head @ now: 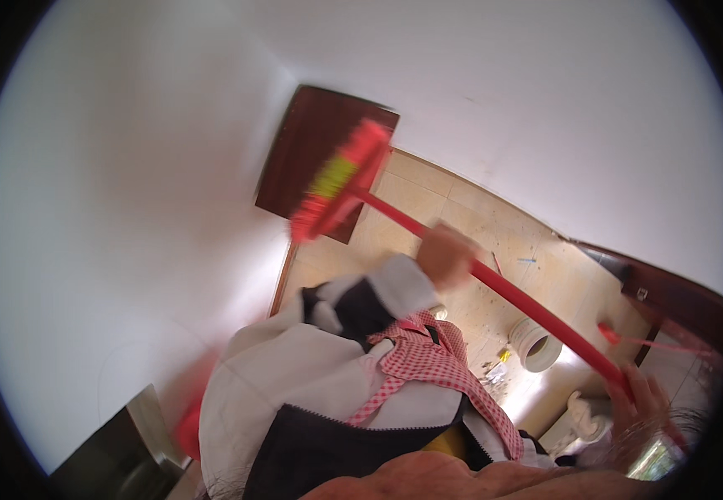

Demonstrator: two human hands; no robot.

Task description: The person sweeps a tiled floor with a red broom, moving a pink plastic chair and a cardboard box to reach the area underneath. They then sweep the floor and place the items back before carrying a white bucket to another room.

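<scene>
A broom with red and yellow-green bristles (339,178) is raised, its head over a dark wooden panel. My left hand (449,256), slightly blurred, is closed around the red broom handle (539,312) not far below the head. Farther down the same handle, at the lower right, my right hand (639,403) grips it, partly hidden by stray hair and shadow. The handle runs slantwise across my front. I wear a white and black jacket (311,369) with a red-and-white checked cloth (424,353) over it.
White walls (524,94) meet in a corner behind the dark wooden panel (305,137). On the tiled floor (420,175) lie a white bucket (536,347), small debris (495,372) and a blue strip (526,260). Dark wooden furniture (680,290) stands right; a red object (192,431) is lower left.
</scene>
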